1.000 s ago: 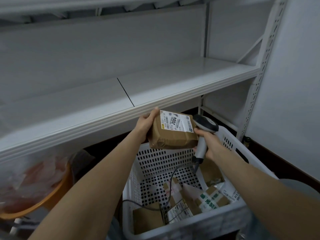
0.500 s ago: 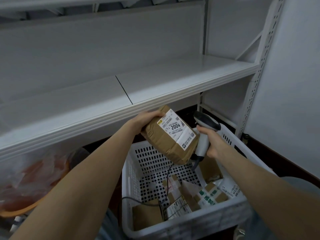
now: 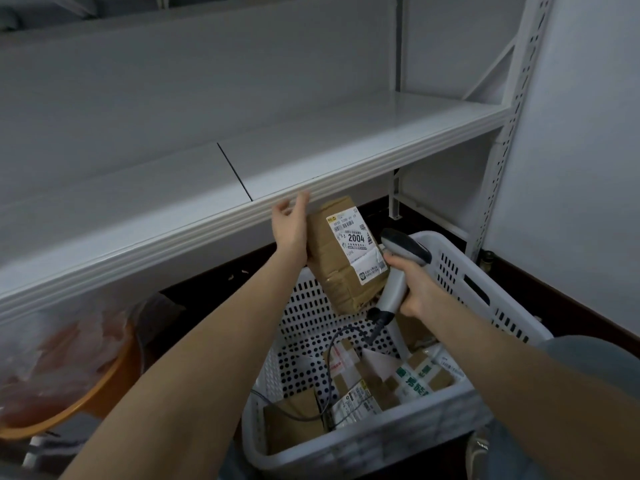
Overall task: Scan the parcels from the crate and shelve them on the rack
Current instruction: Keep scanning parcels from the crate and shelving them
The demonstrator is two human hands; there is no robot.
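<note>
Our left hand (image 3: 289, 233) is raised just below the shelf's front lip, palm pressed flat against the left side of the brown parcel (image 3: 341, 258). Its fingers stand loosely straight above the parcel's top edge, and we see none wrapped round it. The parcel is held in the air over the crate, nearly upright and leaning right. Its white label (image 3: 356, 245), marked 2004, faces us. Just beside the label's lower right corner sits the head of the grey scanner (image 3: 403, 249). Our right hand (image 3: 417, 289) is closed round the scanner's handle.

At far left, under the shelf, an orange basin (image 3: 69, 407) holds crumpled clear plastic. The white shelf (image 3: 311, 150) of the rack spans the view above both hands. The scanner's dark cable (image 3: 334, 344) drops into the white perforated crate (image 3: 363, 441), where more parcels (image 3: 360, 393) lie in a loose heap. The rack's perforated upright (image 3: 512, 116) rises at right, against the wall.

Half a second ago the parcel lay more tilted and lower, with our left fingers gripping its upper corner. It now stands steeper, closer to the shelf's lip, and those fingers have loosened.
</note>
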